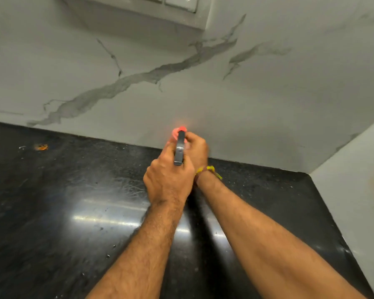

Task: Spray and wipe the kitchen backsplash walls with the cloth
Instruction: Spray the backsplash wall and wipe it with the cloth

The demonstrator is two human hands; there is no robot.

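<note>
Spray bottle [179, 151] blurred, body hidden.

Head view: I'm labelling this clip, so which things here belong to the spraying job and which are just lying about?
In use:
spray bottle, gripped by left hand, right hand at its nozzle
marble backsplash it points at

Lying about:
orange scrap on the black counter
switch plate
No cloth visible.

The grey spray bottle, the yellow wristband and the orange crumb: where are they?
Grey spray bottle [179, 151], head view, its grey top.
Yellow wristband [209, 169], head view, its knot.
Orange crumb [40, 146], head view, its middle.
</note>
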